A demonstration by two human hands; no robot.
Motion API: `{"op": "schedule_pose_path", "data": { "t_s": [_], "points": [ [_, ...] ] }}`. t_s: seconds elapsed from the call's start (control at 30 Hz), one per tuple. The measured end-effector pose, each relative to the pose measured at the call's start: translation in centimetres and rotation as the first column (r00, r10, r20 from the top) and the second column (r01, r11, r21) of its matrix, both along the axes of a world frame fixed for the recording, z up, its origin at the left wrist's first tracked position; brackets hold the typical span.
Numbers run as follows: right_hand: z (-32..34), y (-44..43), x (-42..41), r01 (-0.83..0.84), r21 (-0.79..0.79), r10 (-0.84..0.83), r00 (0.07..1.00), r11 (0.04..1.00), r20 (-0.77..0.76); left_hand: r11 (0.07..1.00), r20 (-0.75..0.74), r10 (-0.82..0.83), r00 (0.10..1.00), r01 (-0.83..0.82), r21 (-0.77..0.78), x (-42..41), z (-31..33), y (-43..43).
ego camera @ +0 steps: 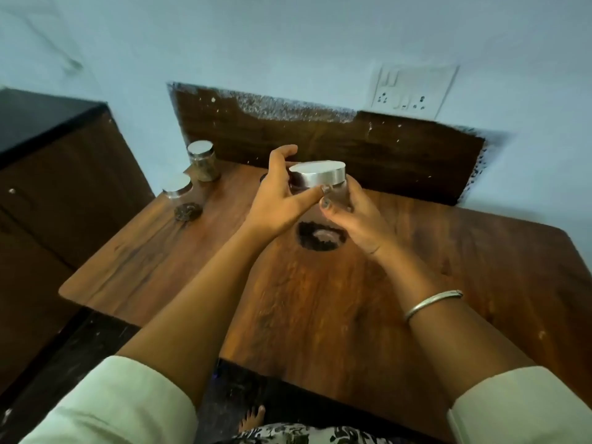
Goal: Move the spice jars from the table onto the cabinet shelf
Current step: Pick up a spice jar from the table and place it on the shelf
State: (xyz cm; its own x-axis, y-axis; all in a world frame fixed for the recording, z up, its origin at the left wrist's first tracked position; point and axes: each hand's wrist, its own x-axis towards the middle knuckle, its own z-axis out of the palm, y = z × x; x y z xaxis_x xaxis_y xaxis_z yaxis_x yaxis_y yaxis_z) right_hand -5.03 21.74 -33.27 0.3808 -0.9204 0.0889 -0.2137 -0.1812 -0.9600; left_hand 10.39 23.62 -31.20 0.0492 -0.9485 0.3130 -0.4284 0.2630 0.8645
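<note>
Both my hands hold one clear spice jar with a wide silver lid (318, 175) and dark contents at its base, near the middle of the wooden table (320, 299). My left hand (282, 200) curls round the lid's left side, thumb across its front. My right hand (355, 216) grips the glass body from the right. Two more silver-lidded jars stand at the table's back left: a small one (202, 161) by the wall and a wider one (180, 197) in front of it.
A dark wooden cabinet with a black top (48, 123) stands to the left of the table. A wooden backboard (320, 142) and a wall socket (413, 88) are behind it. My bare foot (253, 418) shows on the dark floor below.
</note>
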Motion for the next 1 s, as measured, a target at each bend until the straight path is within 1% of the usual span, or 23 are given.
{"op": "schedule_pose_path", "data": {
  "t_s": [0.07, 0.2, 0.3, 0.37, 0.43, 0.53, 0.63, 0.7, 0.77, 0.87, 1.0],
  "points": [
    [0.9, 0.1, -0.8, 0.033, -0.042, -0.032, 0.999, 0.999, 0.03, 0.998, -0.037, -0.016, 0.999, 0.014, -0.053, -1.1, 1.0, -0.2],
    [2.7, 0.1, -1.7, 0.17, -0.088, -0.159, 0.98, 0.982, 0.12, 0.99, -0.072, -0.078, 0.994, 0.069, -0.121, -3.4, 2.6, -0.8],
    [4.1, 0.3, -2.5, 0.262, -0.13, -0.242, 0.958, 0.956, 0.152, 0.982, -0.194, -0.17, 0.966, 0.15, -0.117, -5.0, 3.2, -0.9],
    [4.8, 0.5, -3.0, 0.303, -0.176, -0.279, 0.948, 0.936, 0.152, 0.97, -0.232, -0.227, 0.946, 0.2, -0.136, -5.5, 3.4, -1.1],
    [5.4, 0.7, -3.8, 0.338, -0.188, -0.306, 0.935, 0.922, 0.181, 0.956, -0.219, -0.287, 0.932, 0.265, -0.127, -5.8, 3.5, -1.2],
    [6.2, 0.8, -4.5, 0.406, -0.196, -0.363, 0.905, 0.893, 0.22, 0.917, -0.131, -0.392, 0.911, 0.375, -0.137, -6.4, 3.8, -1.1],
    [7.1, 0.8, -5.1, 0.43, -0.216, -0.387, 0.897, 0.877, 0.214, 0.892, -0.02, -0.428, 0.904, 0.418, -0.173, -7.7, 4.6, -1.3],
    [7.3, 0.8, -5.5, 0.443, -0.23, -0.401, 0.892, 0.867, 0.206, 0.894, -0.024, -0.419, 0.908, 0.408, -0.183, -8.2, 5.1, -1.6],
    [7.7, 0.8, -6.4, 0.46, -0.229, -0.414, 0.882, 0.858, 0.224, 0.889, -0.06, -0.434, 0.899, 0.418, -0.186, -8.6, 5.5, -2.0],
    [7.9, 0.8, -7.4, 0.436, -0.142, -0.385, 0.878, 0.889, 0.285, 0.892, -0.178, -0.448, 0.876, 0.426, -0.151, -8.8, 5.7, -2.0],
    [8.3, 0.8, -8.4, 0.349, -0.07, -0.322, 0.911, 0.934, 0.258, 0.859, -0.286, -0.511, 0.81, 0.494, -0.137, -9.9, 5.9, -2.0]
  ]
}}
